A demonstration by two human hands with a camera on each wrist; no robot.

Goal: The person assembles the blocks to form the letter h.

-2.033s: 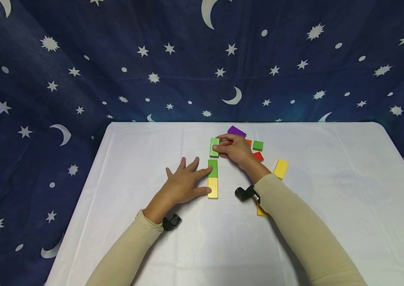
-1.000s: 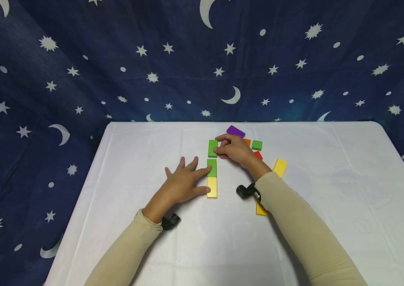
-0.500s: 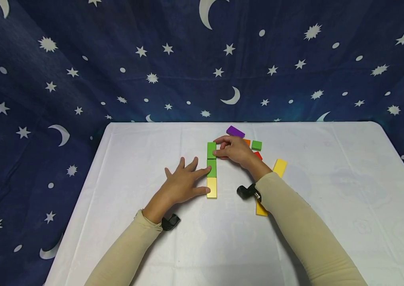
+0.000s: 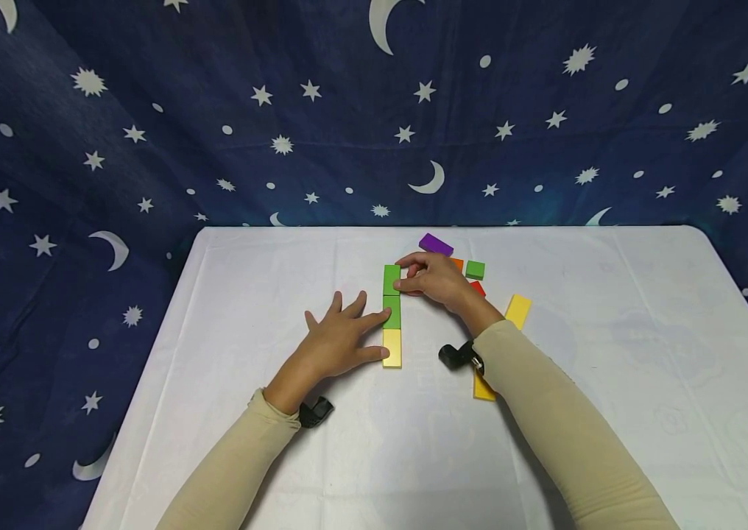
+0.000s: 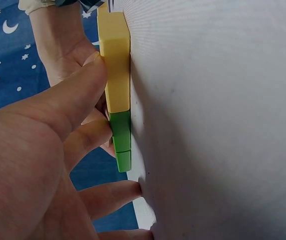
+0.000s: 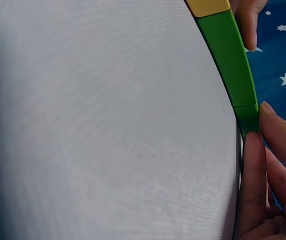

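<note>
Three rectangular blocks lie end to end in a line on the white table: a yellow block (image 4: pixel 392 340) nearest me, a green block (image 4: pixel 390 303) in the middle and a second green block (image 4: pixel 390 274) at the far end. My right hand (image 4: pixel 439 281) pinches the far green block between thumb and forefinger, its other fingers tucked behind. Spread wide, my left hand (image 4: pixel 336 342) has its thumb (image 5: pixel 82 90) on the yellow block and its forefinger on the middle green block. In the right wrist view, only a thin seam shows between the two green blocks (image 6: pixel 230 60).
Beyond and beside my right hand lie a purple block (image 4: pixel 436 244), an orange block (image 4: pixel 458 265), a small green block (image 4: pixel 475 270) and a red block (image 4: pixel 477 288). Two yellow blocks (image 4: pixel 518 310) are partly hidden by my right arm. A starry curtain (image 4: pixel 321 162) hangs behind.
My right hand has brought the far green block down toward me, closing the gap to the middle green block. My left hand has stayed in place on the row.
</note>
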